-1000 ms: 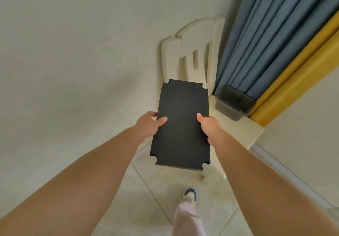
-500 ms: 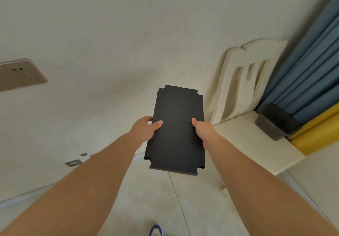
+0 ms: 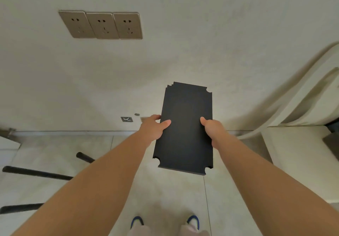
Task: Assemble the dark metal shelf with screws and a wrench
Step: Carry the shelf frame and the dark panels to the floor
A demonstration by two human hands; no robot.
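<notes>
A: Where are the dark shelf boards (image 3: pixel 185 131)?

B: Held above the floor, left hand (image 3: pixel 153 128) and right hand (image 3: pixel 212 131) clamped on the long edges.

A: Advice?

B: Keep the stack level, lower it beside the dark poles (image 3: pixel 36 172), near left.

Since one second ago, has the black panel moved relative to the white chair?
Yes. The black panel moved left, away from the white chair, toward the wall sockets.

Stack of boards (image 3: pixel 185 127) up in front, held above the floor (image 3: pixel 176 195), left hand (image 3: pixel 153 128) on its left edge, right hand (image 3: pixel 212 130) on the right. Wall w/ sockets (image 3: pixel 100 24) behind, upper left. Poles (image 3: pixel 36 172) lie on floor at left. Chair (image 3: pixel 302 107) at right by the wall. Shoes (image 3: pixel 192 221) below, near edge.
</notes>
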